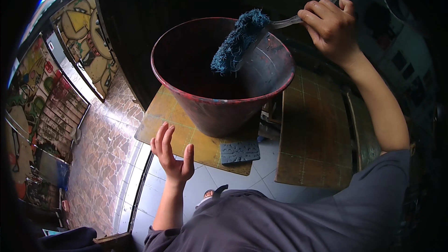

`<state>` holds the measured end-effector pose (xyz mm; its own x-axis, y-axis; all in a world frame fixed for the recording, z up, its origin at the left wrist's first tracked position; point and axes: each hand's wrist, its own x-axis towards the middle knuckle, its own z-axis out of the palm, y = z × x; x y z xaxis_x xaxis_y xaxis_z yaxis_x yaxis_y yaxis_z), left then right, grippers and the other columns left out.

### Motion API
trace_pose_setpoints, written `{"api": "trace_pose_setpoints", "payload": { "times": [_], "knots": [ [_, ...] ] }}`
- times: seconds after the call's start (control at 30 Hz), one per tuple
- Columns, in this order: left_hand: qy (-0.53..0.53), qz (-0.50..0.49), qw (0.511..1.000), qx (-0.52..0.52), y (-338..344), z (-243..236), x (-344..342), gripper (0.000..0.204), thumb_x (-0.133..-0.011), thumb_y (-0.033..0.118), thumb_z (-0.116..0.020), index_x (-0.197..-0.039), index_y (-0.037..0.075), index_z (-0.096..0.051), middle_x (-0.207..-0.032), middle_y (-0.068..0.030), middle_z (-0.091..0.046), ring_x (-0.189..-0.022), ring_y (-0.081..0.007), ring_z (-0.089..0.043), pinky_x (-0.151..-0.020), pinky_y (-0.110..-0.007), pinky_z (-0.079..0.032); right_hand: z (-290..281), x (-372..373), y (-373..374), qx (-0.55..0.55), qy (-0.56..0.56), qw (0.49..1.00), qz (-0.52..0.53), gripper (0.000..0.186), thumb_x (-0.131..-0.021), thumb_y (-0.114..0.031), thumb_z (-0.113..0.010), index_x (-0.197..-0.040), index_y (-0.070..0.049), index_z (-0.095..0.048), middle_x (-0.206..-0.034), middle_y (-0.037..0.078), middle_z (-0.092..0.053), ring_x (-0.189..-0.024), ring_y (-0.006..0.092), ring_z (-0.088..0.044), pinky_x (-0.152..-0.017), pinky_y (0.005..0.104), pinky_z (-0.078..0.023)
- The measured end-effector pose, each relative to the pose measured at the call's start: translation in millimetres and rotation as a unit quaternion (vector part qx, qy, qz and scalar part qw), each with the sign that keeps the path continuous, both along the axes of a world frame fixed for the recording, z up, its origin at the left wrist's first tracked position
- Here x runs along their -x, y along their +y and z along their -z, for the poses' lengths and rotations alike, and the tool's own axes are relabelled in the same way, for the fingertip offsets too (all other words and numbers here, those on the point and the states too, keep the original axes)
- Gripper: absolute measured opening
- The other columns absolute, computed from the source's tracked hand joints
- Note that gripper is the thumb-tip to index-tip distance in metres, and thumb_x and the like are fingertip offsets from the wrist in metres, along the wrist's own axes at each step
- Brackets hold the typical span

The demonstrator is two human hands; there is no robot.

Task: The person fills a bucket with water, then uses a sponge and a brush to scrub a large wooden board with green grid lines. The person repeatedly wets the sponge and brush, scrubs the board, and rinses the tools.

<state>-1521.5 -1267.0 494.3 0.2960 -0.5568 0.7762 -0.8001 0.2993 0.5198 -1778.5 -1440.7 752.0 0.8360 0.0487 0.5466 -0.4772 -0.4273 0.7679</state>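
My right hand (330, 25), raised at the upper right, is closed around the clear plastic handle of a scrub brush (240, 42). Shaggy blue bristles cover the brush's head, which hangs tilted over the mouth of a large bucket (212, 112). Red and pale stains mark the bucket's rim; its dark inside hides whether it holds anything. My left hand (172, 156) is lifted in front of the bucket at the left, fingers apart, holding nothing. A grey-blue sponge (240, 152) with a pitted surface lies at the near edge of the wooden tabletop (163, 112) under the bucket.
Right of the bucket, past a gap, stands a second wooden surface (312, 130). White floor tiles (217, 177) and my sandalled foot (208, 194) show below. At the left are a stone-patterned floor (105, 154) and painted panels (81, 28) by a bright opening.
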Motion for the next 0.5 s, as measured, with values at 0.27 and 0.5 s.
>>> {"api": "trace_pose_setpoints", "payload": {
  "times": [0.27,0.5],
  "knots": [
    [0.009,-0.005,1.000,-0.004,6,3,2,0.047,-0.074,0.024,-0.059,-0.113,0.001,-0.047,-0.118,-0.0203,-0.046,-0.112,-0.0308,-0.042,-0.096,-0.040,-0.018,1,20,-11,0.030,-0.036,0.999,0.015,0.021,-0.069,-0.013,-0.065,-0.090,-0.015,-0.061,-0.081,-0.005,-0.058,-0.071,0.0113,-0.053,-0.067,0.0312,-0.028],
    [0.006,-0.001,1.000,-0.006,7,6,1,0.046,-0.074,0.023,-0.060,-0.112,0.000,-0.047,-0.117,-0.0205,-0.047,-0.111,-0.0312,-0.042,-0.094,-0.040,-0.021,2,22,-9,-0.083,-0.045,0.995,0.022,0.018,-0.072,-0.021,-0.063,-0.089,-0.016,-0.062,-0.074,-0.005,-0.057,-0.071,0.0126,-0.054,-0.069,0.0307,-0.029]
  ]
}}
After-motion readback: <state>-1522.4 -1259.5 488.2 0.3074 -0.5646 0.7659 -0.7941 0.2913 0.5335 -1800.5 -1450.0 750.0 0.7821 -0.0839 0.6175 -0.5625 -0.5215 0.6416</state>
